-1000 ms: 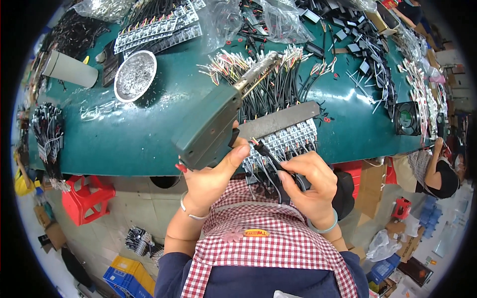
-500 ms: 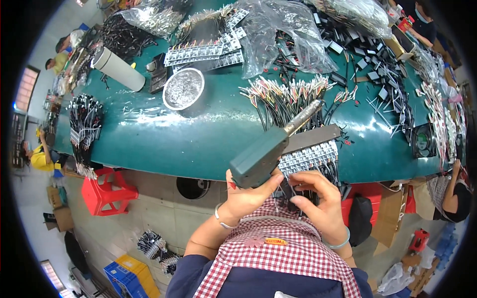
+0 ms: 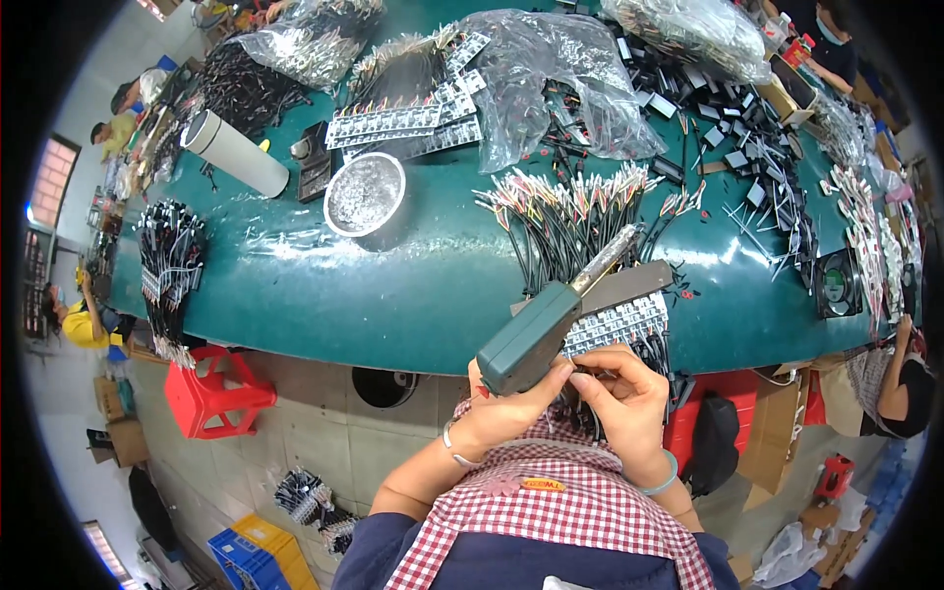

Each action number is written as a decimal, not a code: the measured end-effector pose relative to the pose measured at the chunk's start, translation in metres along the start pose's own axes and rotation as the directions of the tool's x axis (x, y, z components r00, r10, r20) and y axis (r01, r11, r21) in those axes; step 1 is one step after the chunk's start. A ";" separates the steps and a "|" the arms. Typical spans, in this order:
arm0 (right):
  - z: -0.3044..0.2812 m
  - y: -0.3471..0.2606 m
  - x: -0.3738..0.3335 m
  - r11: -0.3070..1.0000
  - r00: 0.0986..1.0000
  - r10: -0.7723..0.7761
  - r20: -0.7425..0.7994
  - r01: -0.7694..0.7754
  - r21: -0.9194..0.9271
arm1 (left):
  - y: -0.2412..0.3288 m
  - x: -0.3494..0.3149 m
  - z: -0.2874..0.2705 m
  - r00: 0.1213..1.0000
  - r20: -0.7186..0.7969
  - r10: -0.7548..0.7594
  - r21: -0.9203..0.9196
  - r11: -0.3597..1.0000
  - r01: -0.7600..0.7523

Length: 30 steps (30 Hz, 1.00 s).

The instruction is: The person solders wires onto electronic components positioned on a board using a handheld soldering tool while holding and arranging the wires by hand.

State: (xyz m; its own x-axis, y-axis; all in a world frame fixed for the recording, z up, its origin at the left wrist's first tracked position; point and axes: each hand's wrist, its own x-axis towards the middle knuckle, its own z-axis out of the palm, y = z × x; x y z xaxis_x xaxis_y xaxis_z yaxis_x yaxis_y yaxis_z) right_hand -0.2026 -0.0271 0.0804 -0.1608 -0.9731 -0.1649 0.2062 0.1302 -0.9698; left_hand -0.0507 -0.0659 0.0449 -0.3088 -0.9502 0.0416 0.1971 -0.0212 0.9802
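A dark green soldering gun [image 3: 531,341] rests in my left hand [image 3: 511,406], its metal barrel pointing up and to the right over the table. My left thumb and finger also come together at their tips. Right beside them, the thumb and forefinger of my right hand [image 3: 621,398] pinch something small that the fingers hide. Dark cables hang below the fingertips, in front of my apron. Just beyond my hands lies a panel of small white circuit boards [image 3: 621,323], with a flat grey bar [image 3: 629,295] across it. Black cables with bare wire ends [image 3: 570,211] fan out behind.
A silvery bowl [image 3: 366,195] and a pale bottle [image 3: 236,155] stand left of centre. A cable bundle [image 3: 169,280] hangs over the table's left edge. Black housings [image 3: 728,138] lie heaped at the right. A red stool [image 3: 218,393] stands below. Other people work at both sides.
The soldering gun and my left hand have shifted slightly right and lower in view. My fingertips have come closer together, and the dark piece between them is now mostly hidden.
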 end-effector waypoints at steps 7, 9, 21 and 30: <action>-0.002 0.002 -0.004 0.815 0.918 -0.388 0.084 0.384 -0.433 | -0.004 -0.005 0.000 1.000 -0.007 0.012 -0.037 0.999 -0.012; -0.001 0.000 -0.005 0.791 0.909 -0.405 0.102 0.403 -0.461 | -0.006 -0.004 0.003 0.999 -0.046 -0.001 -0.049 0.999 -0.001; 0.008 0.013 0.005 0.636 0.794 -0.606 0.059 0.527 -0.564 | 0.008 0.006 0.001 0.988 -0.153 -0.020 -0.113 0.994 0.003; 0.002 0.016 0.002 0.656 0.784 -0.620 0.035 0.543 -0.524 | 0.011 0.011 0.008 0.988 -0.153 -0.014 -0.149 0.989 -0.009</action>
State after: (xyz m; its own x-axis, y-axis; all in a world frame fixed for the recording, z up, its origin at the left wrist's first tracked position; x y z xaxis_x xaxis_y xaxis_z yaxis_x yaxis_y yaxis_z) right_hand -0.1978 -0.0276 0.0648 -0.2197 -0.8501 0.4787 -0.4577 -0.3435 -0.8201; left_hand -0.0595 -0.0738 0.0579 -0.1653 -0.9862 -0.0026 0.3364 -0.0588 0.9399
